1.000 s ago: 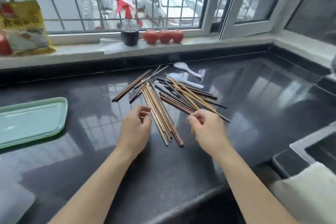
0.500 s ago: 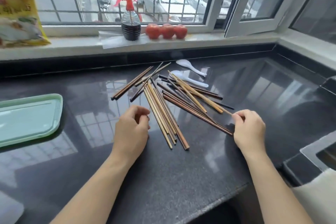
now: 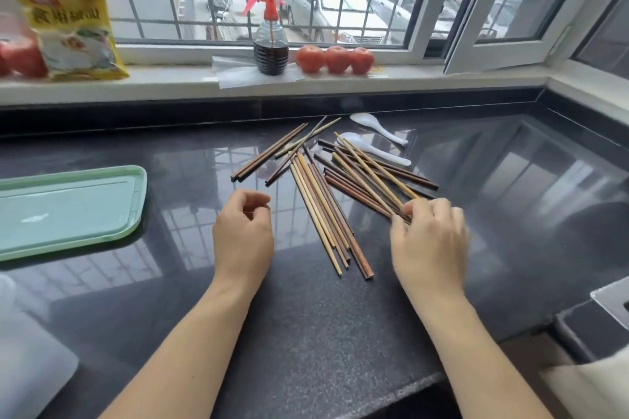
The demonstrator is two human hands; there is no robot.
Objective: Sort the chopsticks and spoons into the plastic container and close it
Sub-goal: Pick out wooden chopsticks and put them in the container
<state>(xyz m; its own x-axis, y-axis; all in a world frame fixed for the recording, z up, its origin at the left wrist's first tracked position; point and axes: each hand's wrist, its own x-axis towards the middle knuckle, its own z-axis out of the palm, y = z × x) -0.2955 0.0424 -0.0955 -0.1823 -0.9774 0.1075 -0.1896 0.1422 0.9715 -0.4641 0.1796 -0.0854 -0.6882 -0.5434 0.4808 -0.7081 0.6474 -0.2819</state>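
While the left hand [image 3: 243,235] hovers loosely curled and empty, the right hand [image 3: 429,241] pinches the near ends of chopsticks [image 3: 366,180] on the counter [image 3: 306,333]. Two spoons [image 3: 374,143] lie behind the pile.

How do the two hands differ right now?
The right hand pinches the near ends of the right-hand chopstick bundle; the left hand holds nothing, fingers loosely curled. The right hand sits over the chopsticks; the left hand lies beside the middle bundle, apart from it. Both are bare, palms down, above the dark counter.
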